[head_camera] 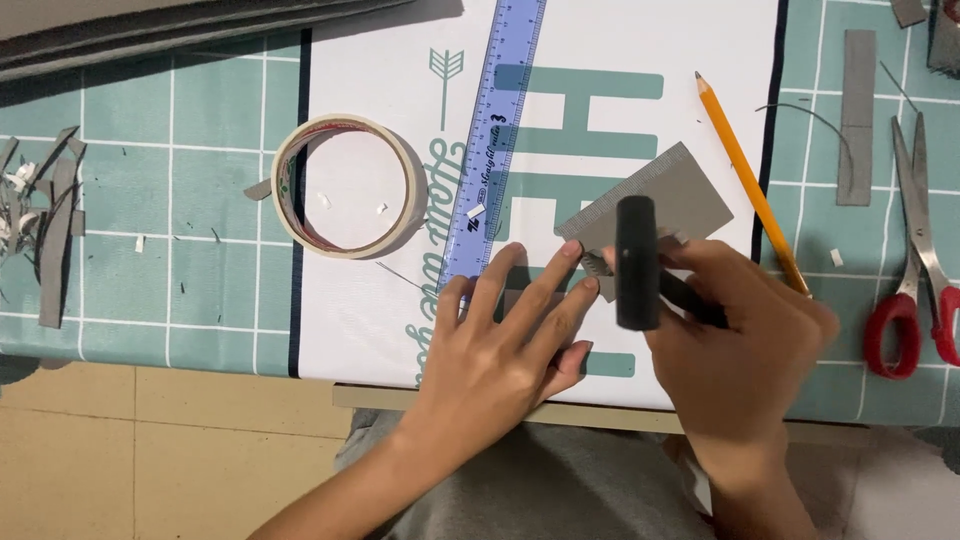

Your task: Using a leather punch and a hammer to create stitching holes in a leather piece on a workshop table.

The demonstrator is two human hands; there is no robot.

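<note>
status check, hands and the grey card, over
Left hand flat, pinning grey card. Right hand grips black tool over card's edge. Ruler and pencil flank it, clear.

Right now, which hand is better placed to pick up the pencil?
The right hand: the orange pencil lies just beside it, though it grips a black tool. The left hand presses the grey card.

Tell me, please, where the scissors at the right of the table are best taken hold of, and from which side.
Probably by the red handle loops, coming from the near edge of the table. The scissors lie flat and closed on the green cutting mat, loops toward the person and blades pointing away, so the loops are reached first. The right hand, now holding a black tool, is nearest.
</note>
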